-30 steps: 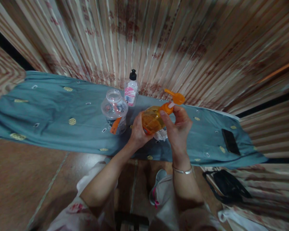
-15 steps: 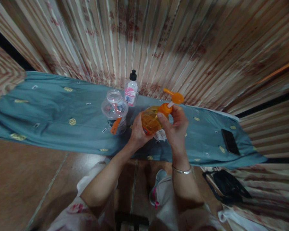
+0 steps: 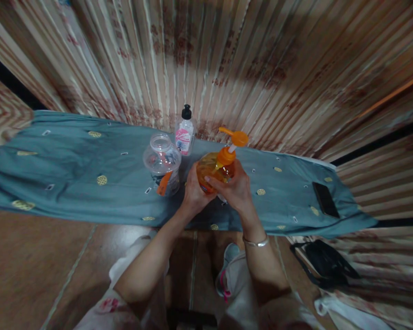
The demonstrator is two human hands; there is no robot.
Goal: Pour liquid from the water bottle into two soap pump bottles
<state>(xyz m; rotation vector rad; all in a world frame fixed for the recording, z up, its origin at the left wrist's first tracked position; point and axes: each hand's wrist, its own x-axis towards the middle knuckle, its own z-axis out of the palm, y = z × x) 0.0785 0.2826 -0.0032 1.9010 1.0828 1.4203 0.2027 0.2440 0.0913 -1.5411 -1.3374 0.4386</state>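
Between my two hands is a pump bottle (image 3: 208, 166) of amber liquid, tilted to the right, its orange pump head (image 3: 239, 138) raised on a white stem. My left hand (image 3: 194, 190) grips the bottle's left side and lower part. Closed around its right side, below the orange collar, is my right hand (image 3: 237, 185), thumb across the front. Left of the bottle stands a clear plastic jar (image 3: 161, 160) with an open mouth and an orange patch on its side. Behind the jar, a clear bottle (image 3: 185, 136) with a black cap and pink label stands upright.
A teal patterned cloth (image 3: 72, 183) covers the long narrow table. A black phone (image 3: 325, 200) lies at the right end. Pleated curtains (image 3: 206, 68) hang right behind the table. On the floor at the right sits a black bag (image 3: 326, 263).
My right hand has moved from the orange collar down onto the bottle's body. The bottle now leans less to the right, and its pump head has shifted left.
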